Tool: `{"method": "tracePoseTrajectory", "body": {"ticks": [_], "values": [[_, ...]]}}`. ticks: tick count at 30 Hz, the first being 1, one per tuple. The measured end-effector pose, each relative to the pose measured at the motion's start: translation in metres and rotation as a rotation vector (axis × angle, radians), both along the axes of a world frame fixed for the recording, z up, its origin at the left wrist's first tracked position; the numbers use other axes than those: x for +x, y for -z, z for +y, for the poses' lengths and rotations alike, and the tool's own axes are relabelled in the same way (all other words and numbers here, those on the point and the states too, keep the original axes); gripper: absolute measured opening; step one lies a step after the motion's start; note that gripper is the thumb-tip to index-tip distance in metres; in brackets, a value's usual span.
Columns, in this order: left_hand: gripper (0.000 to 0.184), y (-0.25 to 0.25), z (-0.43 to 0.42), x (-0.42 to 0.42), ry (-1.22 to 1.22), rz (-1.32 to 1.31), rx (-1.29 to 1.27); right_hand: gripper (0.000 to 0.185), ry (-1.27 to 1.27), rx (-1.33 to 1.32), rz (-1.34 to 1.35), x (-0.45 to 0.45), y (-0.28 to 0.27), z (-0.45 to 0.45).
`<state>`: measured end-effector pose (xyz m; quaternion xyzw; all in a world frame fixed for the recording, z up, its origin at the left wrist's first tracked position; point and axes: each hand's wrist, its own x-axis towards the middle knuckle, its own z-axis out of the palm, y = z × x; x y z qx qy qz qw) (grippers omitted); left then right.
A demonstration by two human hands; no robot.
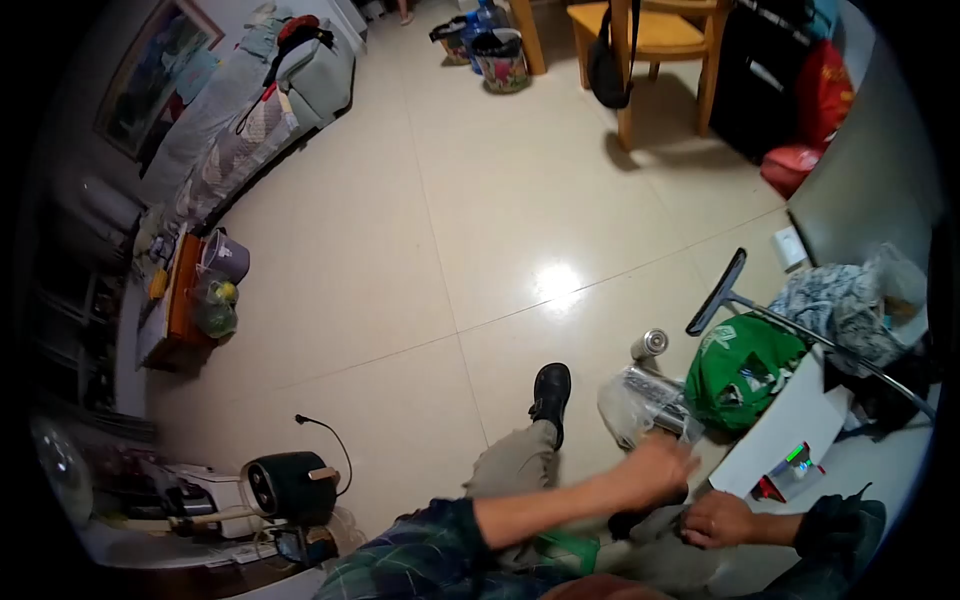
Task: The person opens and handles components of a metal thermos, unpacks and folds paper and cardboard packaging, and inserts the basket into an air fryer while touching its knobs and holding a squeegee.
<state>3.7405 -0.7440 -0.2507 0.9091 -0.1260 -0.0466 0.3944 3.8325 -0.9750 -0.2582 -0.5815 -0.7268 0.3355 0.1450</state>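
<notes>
My left hand (655,472) reaches across to the right, its fingers curled closed and slightly blurred. Whatever it grips is hidden. Just beyond it lies a clear plastic bag (625,405) around a shiny metal cylinder (655,390); whether the hand touches the bag I cannot tell. Beneath the hand some dark shape, perhaps a shoe, partly shows. My right hand (716,520) lies on my trouser leg (660,555) at the knee, fingers loosely bent, with nothing visible in it. A metal can-like cylinder (650,345) stands on the floor past the bag.
To the right are a green bag (745,370), a white box (775,430), a squeegee-like tool (725,290) and a patterned cloth bundle (840,305). A dark green appliance (290,487) with a cord is at lower left. Farther off stand a wooden chair (655,35), bins (500,62) and a sofa (315,85).
</notes>
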Motion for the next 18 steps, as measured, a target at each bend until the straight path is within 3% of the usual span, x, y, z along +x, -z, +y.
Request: {"method": "tracePoseTrajectory", "body": {"ticks": [1, 3, 7, 9, 11, 13, 14, 17, 18], "values": [[0.023, -0.011, 0.005, 0.004, 0.074, 0.011, -0.202, 0.016, 0.036, 0.016, 0.054, 0.012, -0.002, 0.002], [0.024, -0.012, 0.002, 0.025, 0.097, 0.525, -0.344, 0.014, 0.077, 0.0, 0.134, 0.035, 0.019, -0.004], [0.025, 0.019, 0.011, 0.076, 0.215, 0.484, -0.092, 0.028, -0.04, 0.02, 0.103, 0.07, 0.065, -0.011], [0.025, 0.023, 0.023, 0.104, -0.129, 0.379, -0.341, 0.036, -0.071, -0.292, 0.305, 0.083, 0.07, 0.001], [0.028, 0.046, 0.026, 0.122, -0.176, 0.252, -0.332, 0.04, -0.048, -0.217, 0.304, 0.083, 0.075, -0.008], [0.03, 0.044, 0.037, 0.143, -0.213, 0.335, -0.325, 0.04, 0.076, -0.652, 0.573, 0.085, 0.042, 0.024], [0.03, 0.052, 0.04, 0.149, -0.209, 0.346, -0.327, 0.033, -0.057, -0.009, 0.297, 0.077, 0.051, 0.007], [0.035, 0.081, 0.041, 0.161, -0.29, 0.47, -0.279, 0.017, 0.088, -0.021, 0.355, 0.055, 0.05, -0.001], [0.033, 0.102, 0.039, 0.149, -0.327, 0.343, -0.263, 0.012, 0.154, 0.017, 0.301, 0.05, 0.041, -0.004]]}}
